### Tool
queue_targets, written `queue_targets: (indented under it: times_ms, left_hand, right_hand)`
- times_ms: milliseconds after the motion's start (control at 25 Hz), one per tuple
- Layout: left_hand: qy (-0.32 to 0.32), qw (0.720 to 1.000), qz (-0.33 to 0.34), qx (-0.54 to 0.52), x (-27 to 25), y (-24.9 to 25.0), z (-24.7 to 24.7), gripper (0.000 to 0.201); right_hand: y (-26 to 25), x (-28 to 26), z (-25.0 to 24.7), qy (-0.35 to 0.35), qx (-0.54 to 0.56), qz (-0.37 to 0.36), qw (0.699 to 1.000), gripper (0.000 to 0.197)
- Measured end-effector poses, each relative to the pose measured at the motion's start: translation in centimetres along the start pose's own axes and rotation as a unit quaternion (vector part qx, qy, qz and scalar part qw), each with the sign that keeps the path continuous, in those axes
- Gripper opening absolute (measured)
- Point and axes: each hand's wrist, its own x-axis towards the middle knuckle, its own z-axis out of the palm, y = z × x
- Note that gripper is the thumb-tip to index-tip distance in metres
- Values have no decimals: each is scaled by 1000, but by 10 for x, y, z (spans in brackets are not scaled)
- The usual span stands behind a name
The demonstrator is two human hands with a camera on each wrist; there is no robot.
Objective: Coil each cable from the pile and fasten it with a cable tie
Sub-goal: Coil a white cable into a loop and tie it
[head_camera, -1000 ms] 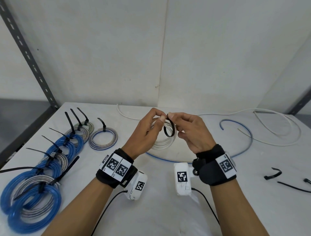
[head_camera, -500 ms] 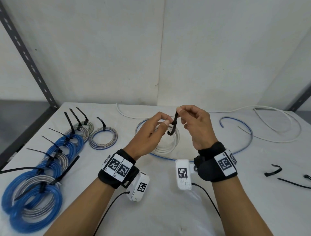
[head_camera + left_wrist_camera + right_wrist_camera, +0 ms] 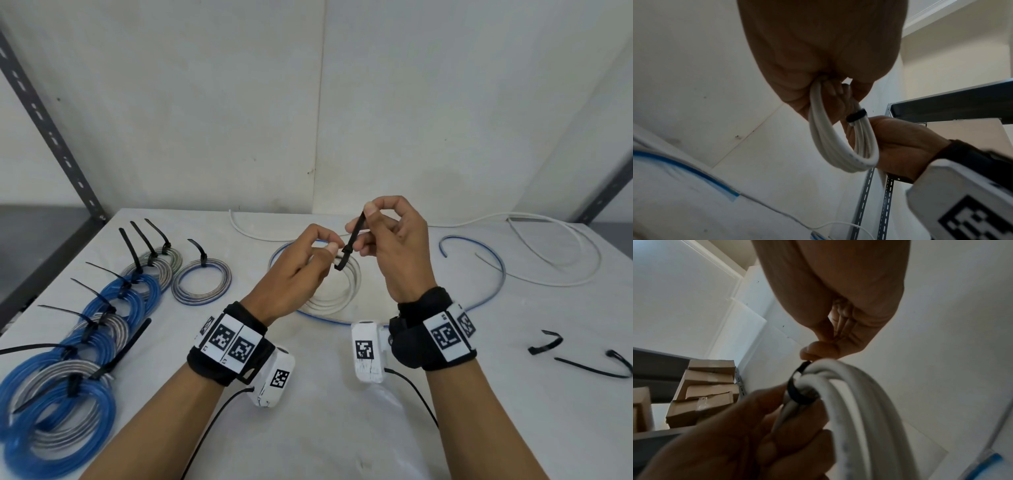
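Note:
A coiled white cable hangs above the table's middle, and my left hand pinches its top strands; the left wrist view shows the coil drooping from my curled fingers. A black cable tie is looped round the coil; its band shows snug on the strands, as does the band in the right wrist view. My right hand pinches the tie's free tail between thumb and forefinger and holds it up and away from the coil.
Several tied blue and grey coils lie in a row on the left. A loose white cable and a blue cable sprawl at the back right. Two spare black ties lie at the right. A metal shelf post stands far left.
My right hand has pulled the tie's tail upward, so the loop round the white coil has drawn smaller. My left hand has kept hold of the coil and risen slightly.

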Motion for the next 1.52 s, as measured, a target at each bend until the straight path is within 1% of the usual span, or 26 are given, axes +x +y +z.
queue_targets:
  times_ms: [80,160,240,320,440,520,680,720,800,880,960,1080,1200,1320,1520]
  left_hand:
    - [10,999,32,10,-3,4,0,17]
    - [23,991,99,90,-7,9,-1,12]
    - [29,971,152,184,-8,13,-3,10]
    - [38,955,176,235,-9,16,-4,12]
    - [42,944,190,265,-10,14,-4,12]
    - [45,945,187,265,-9,10,-3,12]
    - [51,946,186,260,-8,8,-3,13]
    - [51,951,179,249,-7,7,-4,14]
    - [42,955,166,244,-6,8,-7,25]
    - [25,955,162,246,-5,7,-8,25]
    - [19,965,142,218,-5,7,-7,22]
    - [-1,987,102,126,-4,5,-2,20]
    - [-25,997,57,44,-2,2,1,16]
    - [-44,999,16,-11,-2,4,1,15]
    - [-63,998,-5,-20,-6,8,8,21]
  right_hand:
    - [-6,-2,1,-17,-8,-30,999,9]
    - [-12,-4,0,-40,-14,-65,997,9]
    - [-19,-5,-2,-50,-22,-90,994,9]
    - [-23,-6,-2,-53,-27,-95,994,8]
    - [-22,-6,-1,-55,-26,-89,994,9]
    - [-21,-6,1,-67,-18,-96,993,8]
    - [-26,-9,4,-89,-18,-135,987,7]
    - [-27,-10,4,-88,-15,-139,986,6]
    - [-26,-9,4,-82,-6,-136,987,7]
    - [-24,-9,3,-71,-1,-130,989,8]
    - [-21,-9,5,-55,2,-127,990,9]
    - [-18,-8,7,-16,9,-121,993,9]
    - [-13,-5,5,18,4,-106,994,11]
    - [-11,-3,3,31,7,-89,996,10]
    - [-2,1,-1,60,25,-51,997,11]
